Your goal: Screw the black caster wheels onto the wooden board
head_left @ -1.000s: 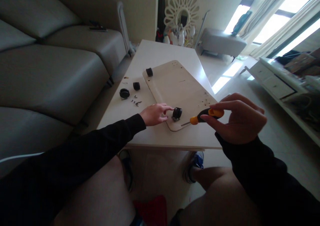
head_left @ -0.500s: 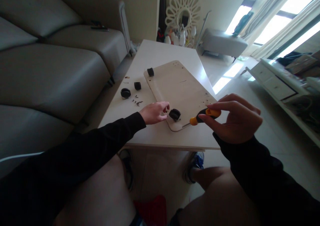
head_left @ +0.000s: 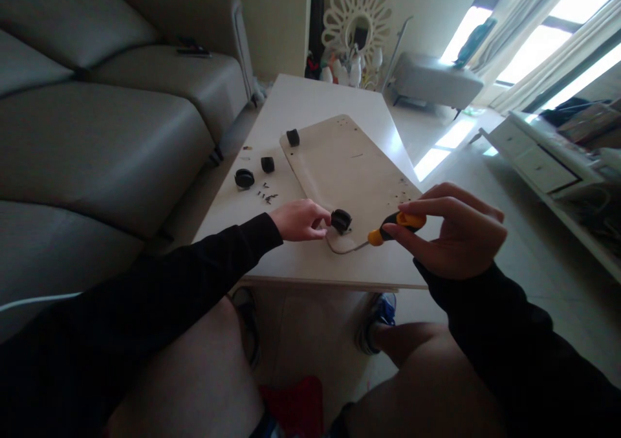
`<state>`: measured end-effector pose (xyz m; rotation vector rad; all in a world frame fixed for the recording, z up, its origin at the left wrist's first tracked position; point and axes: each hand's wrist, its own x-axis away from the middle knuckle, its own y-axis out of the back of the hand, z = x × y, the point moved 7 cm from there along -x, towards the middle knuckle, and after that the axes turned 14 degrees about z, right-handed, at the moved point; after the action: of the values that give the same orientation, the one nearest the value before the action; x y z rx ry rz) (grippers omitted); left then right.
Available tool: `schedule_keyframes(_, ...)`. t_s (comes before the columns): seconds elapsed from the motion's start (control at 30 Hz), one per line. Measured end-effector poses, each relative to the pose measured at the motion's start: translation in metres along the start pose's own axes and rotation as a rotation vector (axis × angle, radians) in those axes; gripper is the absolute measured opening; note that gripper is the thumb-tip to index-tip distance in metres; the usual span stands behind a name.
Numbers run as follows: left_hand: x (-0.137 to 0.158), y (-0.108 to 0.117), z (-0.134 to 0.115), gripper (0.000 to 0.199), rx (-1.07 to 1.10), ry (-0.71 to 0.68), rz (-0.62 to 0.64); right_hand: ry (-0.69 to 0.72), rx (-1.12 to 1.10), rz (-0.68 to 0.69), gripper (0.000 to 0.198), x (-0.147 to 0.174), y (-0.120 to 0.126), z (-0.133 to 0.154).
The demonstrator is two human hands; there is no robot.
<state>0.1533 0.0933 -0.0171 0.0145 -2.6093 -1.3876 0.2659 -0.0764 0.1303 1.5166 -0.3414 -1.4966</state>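
My left hand point(head_left: 301, 219) is at the near corner of a pale rounded board point(head_left: 334, 166), its fingers closed at the left edge of a black caster wheel point(head_left: 341, 220). My right hand point(head_left: 456, 228) grips a screwdriver point(head_left: 396, 226) with an orange and black handle between thumb and fingers. The screwdriver's thin shaft slants down to the left, over the board's near edge, with its tip close to the caster. Another caster point(head_left: 292, 138) sits on the board's far left corner. Small holes show at the board's other corners.
Left of the board, two loose casters point(head_left: 244, 178) and several dark screws point(head_left: 266, 197) lie on the white table point(head_left: 310, 266). A grey sofa point(head_left: 97, 134) runs along the left. A white drawer cabinet point(head_left: 538, 156) stands at the right, and a grey bench point(head_left: 434, 79) behind.
My left hand has moved slightly right, and its fingers have come to the caster wheel. The screwdriver in my right hand has shifted a little left and down.
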Motion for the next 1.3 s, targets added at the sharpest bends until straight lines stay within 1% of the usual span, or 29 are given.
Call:
schedule_keyframes(0.03,0.000,0.000,0.002,0.023,-0.008,0.017,-0.006,0.001,-0.001,-0.001,0.030,0.000,0.000,0.000)
schedule_keyframes(0.1,0.000,0.000,0.006,0.038,-0.006,0.038,-0.012,-0.002,-0.006,0.001,0.030,0.000,0.000,0.000)
schedule_keyframes(0.17,-0.001,-0.002,0.007,0.055,0.010,0.038,-0.002,-0.006,-0.017,0.004,0.028,0.000,-0.001,-0.001)
schedule_keyframes(0.23,-0.001,-0.005,0.006,0.065,0.018,0.030,0.020,-0.006,-0.026,0.006,0.028,0.000,-0.002,-0.001)
schedule_keyframes(0.5,-0.004,-0.011,0.000,0.080,-0.013,0.027,0.067,-0.002,-0.017,0.013,0.025,-0.002,-0.003,0.000)
schedule_keyframes(0.67,-0.004,-0.011,0.005,0.073,0.011,0.045,0.063,0.009,-0.008,0.015,0.025,-0.002,-0.002,0.000)
schedule_keyframes(0.87,-0.004,-0.009,0.007,0.052,-0.021,0.062,0.060,0.014,-0.010,0.026,0.025,-0.003,-0.005,0.000)
schedule_keyframes(1.13,-0.005,-0.011,0.002,0.042,-0.010,0.052,0.084,0.026,-0.008,0.034,0.026,-0.003,-0.004,0.003)
schedule_keyframes(1.23,-0.003,-0.003,0.008,0.034,0.007,0.052,0.072,0.020,-0.015,0.035,0.027,-0.003,-0.005,0.003)
schedule_keyframes(1.3,0.001,0.009,0.024,0.026,0.029,0.098,0.024,0.018,-0.013,0.038,0.027,-0.002,-0.005,0.003)
